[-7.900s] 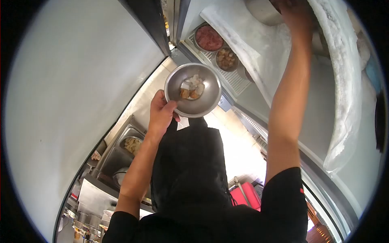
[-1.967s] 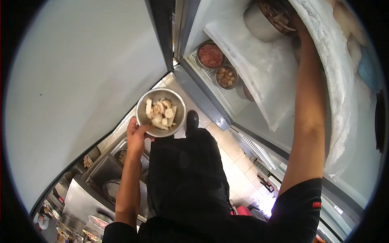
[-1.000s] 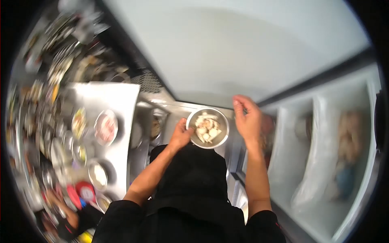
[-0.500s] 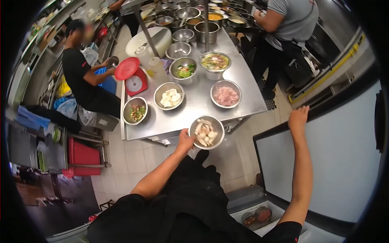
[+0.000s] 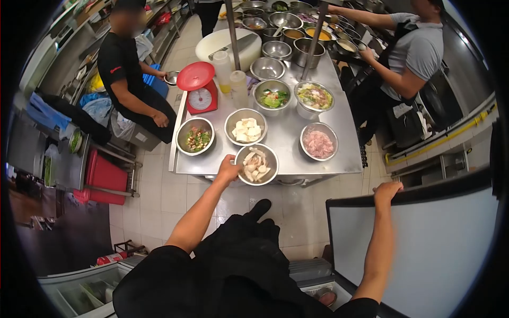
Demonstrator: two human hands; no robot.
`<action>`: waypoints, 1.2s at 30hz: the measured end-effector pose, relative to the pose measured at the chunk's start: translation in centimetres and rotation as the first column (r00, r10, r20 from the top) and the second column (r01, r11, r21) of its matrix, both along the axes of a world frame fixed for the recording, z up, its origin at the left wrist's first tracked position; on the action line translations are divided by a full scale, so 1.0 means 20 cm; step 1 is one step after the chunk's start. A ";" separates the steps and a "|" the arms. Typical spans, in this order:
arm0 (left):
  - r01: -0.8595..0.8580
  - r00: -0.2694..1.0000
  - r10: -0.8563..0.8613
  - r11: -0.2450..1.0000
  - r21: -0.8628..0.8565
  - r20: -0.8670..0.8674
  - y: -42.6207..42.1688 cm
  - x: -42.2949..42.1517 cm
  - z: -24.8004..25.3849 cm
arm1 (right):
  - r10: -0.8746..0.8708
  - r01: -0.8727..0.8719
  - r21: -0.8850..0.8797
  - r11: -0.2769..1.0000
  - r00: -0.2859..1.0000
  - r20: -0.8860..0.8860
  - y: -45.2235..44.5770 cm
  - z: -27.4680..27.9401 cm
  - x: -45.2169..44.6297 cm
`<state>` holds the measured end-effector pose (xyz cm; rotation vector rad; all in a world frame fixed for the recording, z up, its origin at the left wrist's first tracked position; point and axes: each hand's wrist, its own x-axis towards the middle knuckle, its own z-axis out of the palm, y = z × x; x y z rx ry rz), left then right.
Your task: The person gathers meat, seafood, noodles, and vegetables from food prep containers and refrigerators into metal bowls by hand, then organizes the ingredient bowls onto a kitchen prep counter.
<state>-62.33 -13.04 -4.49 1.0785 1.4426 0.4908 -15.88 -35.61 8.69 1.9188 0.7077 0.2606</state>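
Observation:
My left hand (image 5: 229, 169) is closed on the rim of a steel bowl (image 5: 271, 162) holding pale sliced pieces that look like mushrooms. The bowl is at the table's front edge, close against a steel bowl of white tofu-like chunks (image 5: 247, 130). Whether its base touches the table, I cannot tell. Off to the right, my right hand (image 5: 388, 192) has its fingers curled over the dark-framed edge of a raised refrigerator door or lid (image 5: 419, 233).
On the steel table (image 5: 275, 127) are bowls of chopped mix (image 5: 195, 139), raw meat (image 5: 319, 144) and greens (image 5: 274, 97), a red scale (image 5: 201, 95) and squeeze bottles (image 5: 222, 71). One person (image 5: 127, 69) stands left of it, another (image 5: 416, 50) at the right.
My left hand has carried the bowl forward to the table's front edge, beside the tofu-like chunks. My right hand stays on the door edge. The person at left has lowered a hand.

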 end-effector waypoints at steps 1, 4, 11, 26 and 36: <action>-0.001 1.000 0.001 1.000 -0.004 -0.022 0.01 -0.10 -0.02 | 0.018 -0.018 0.020 1.000 0.999 -0.030 0.00 -0.03 -0.07; -0.028 0.991 0.041 0.994 0.102 -0.124 0.03 -0.38 -0.07 | 0.083 -0.060 0.112 0.992 0.973 -0.217 0.00 -0.11 -0.31; 0.089 0.948 0.042 0.917 0.390 -0.315 0.17 -1.02 -0.30 | 0.189 -0.118 0.218 0.969 0.922 -0.338 -0.14 -0.40 -0.79; 0.527 0.826 -0.380 0.783 0.331 -0.418 0.64 -1.14 0.17 | -0.036 0.112 0.154 0.982 0.904 -0.426 -0.37 -0.45 -1.54; 0.614 0.755 -0.409 0.716 0.333 -0.512 0.74 -1.09 0.12 | -0.066 0.440 0.463 0.769 0.775 -0.628 -0.37 -0.55 -1.75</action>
